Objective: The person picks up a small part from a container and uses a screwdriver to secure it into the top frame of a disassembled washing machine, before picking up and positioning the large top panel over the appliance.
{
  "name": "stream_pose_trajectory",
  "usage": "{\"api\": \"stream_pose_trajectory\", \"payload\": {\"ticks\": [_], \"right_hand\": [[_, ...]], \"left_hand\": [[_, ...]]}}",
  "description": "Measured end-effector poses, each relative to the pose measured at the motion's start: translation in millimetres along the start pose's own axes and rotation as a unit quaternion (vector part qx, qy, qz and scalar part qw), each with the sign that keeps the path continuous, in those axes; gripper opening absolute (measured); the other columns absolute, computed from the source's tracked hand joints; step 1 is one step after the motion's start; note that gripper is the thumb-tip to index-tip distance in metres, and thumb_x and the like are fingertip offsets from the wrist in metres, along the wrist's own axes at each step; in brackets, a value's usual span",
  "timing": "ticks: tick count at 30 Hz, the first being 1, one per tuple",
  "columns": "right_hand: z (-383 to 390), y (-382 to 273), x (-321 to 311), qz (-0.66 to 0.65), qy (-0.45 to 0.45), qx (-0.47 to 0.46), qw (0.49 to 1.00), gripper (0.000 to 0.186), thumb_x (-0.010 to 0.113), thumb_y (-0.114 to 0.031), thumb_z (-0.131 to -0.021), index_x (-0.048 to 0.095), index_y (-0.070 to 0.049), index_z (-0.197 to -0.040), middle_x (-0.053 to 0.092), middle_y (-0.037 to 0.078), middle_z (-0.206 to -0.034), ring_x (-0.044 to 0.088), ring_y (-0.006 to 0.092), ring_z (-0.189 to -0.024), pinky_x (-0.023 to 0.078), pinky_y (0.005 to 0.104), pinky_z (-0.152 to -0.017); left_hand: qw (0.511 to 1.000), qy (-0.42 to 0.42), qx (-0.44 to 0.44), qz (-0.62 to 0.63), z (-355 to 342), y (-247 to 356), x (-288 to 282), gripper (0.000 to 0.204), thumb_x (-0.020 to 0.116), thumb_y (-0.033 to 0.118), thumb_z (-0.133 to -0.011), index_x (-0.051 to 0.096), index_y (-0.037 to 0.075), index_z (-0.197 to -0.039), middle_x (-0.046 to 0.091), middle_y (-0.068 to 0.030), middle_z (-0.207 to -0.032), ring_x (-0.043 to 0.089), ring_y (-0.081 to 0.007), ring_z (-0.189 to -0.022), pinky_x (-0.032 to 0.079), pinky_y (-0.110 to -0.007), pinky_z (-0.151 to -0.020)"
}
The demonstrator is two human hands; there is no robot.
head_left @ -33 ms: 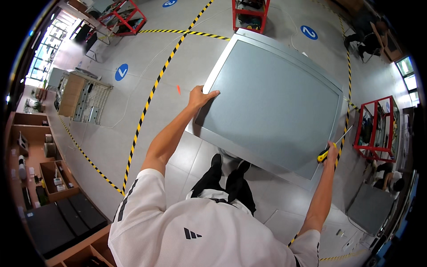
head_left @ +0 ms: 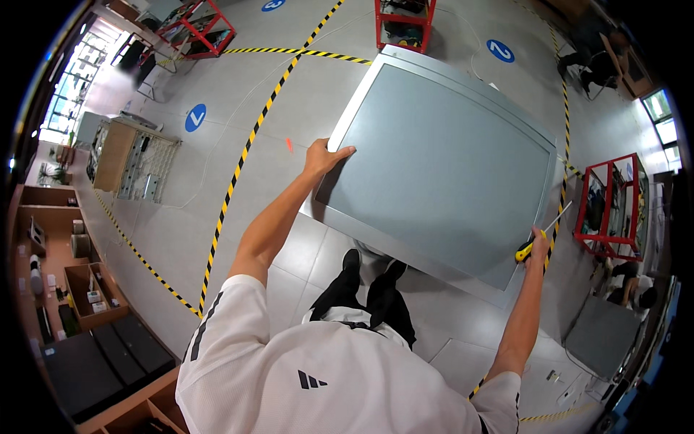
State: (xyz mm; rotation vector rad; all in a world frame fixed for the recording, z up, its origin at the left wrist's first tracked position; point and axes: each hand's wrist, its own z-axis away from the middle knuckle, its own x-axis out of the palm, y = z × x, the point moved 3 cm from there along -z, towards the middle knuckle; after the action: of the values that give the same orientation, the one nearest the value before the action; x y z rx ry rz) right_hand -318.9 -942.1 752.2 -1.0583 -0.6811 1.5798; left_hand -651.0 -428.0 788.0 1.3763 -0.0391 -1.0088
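Note:
A large television (head_left: 441, 173) with a silver frame and grey screen stands tilted in front of me, screen facing up toward me. My left hand (head_left: 323, 158) grips its left edge, the thumb lying over the frame onto the screen and the other fingers hidden behind the side. At the lower right corner, my right hand (head_left: 537, 248) is closed around the yellow and black handle of a screwdriver (head_left: 523, 251). Its thin metal shaft points up and right, away from the screen. That hand is beside the television's right edge; whether it also touches the frame I cannot tell.
Red metal carts (head_left: 611, 210) stand at the right and at the far side. Yellow and black tape (head_left: 249, 148) marks the floor. A wooden shelf (head_left: 58, 239) with boxes lines the left. People sit at the far right (head_left: 593, 69) and near right (head_left: 636, 289).

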Motion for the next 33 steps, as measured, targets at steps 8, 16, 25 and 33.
{"api": "stream_pose_trajectory", "payload": {"ticks": [8,16,25,33], "right_hand": [[-31,9,-8,0.090,-0.022,0.003,0.996,0.040,0.067,-0.027,-0.078,0.058,0.002,-0.105,0.060,0.009,-0.100,0.057,0.0204,-0.088,0.045,0.0306,-0.079],[-23,4,-7,0.057,-0.040,0.019,0.997,0.037,0.070,-0.030,-0.079,0.060,-0.001,-0.099,0.060,0.006,-0.095,0.057,0.0187,-0.082,0.046,0.0311,-0.075],[34,33,-82,0.033,-0.018,0.041,0.998,0.031,0.065,-0.031,-0.084,0.057,-0.006,-0.101,0.058,0.001,-0.086,0.055,0.0155,-0.079,0.043,0.0324,-0.065],[119,73,-85,-0.054,0.025,0.211,0.976,0.048,0.053,-0.039,-0.089,0.043,-0.006,-0.121,0.051,0.012,-0.113,0.050,0.0312,-0.099,0.046,0.0498,-0.083]], "left_hand": [[0.999,-0.039,0.020,-0.017,-10,-13,3,0.060,0.073,0.048,-0.069,0.065,-0.005,-0.096,0.067,-0.0157,-0.085,0.065,-0.0221,-0.078,0.051,-0.033,-0.071],[0.993,-0.113,0.007,-0.016,-21,-34,-8,0.070,0.072,0.045,-0.072,0.055,-0.006,-0.116,0.062,-0.0183,-0.105,0.061,-0.0266,-0.094,0.048,-0.034,-0.082],[0.971,-0.139,-0.044,0.190,32,-95,-44,0.071,0.049,0.055,-0.086,0.047,-0.002,-0.127,0.049,-0.0169,-0.128,0.044,-0.0252,-0.122,0.036,-0.037,-0.100],[0.930,-0.152,-0.017,0.333,130,-164,-20,0.062,0.058,0.045,-0.085,0.045,0.006,-0.132,0.046,-0.0103,-0.133,0.044,-0.0219,-0.121,0.035,-0.035,-0.099]]}}
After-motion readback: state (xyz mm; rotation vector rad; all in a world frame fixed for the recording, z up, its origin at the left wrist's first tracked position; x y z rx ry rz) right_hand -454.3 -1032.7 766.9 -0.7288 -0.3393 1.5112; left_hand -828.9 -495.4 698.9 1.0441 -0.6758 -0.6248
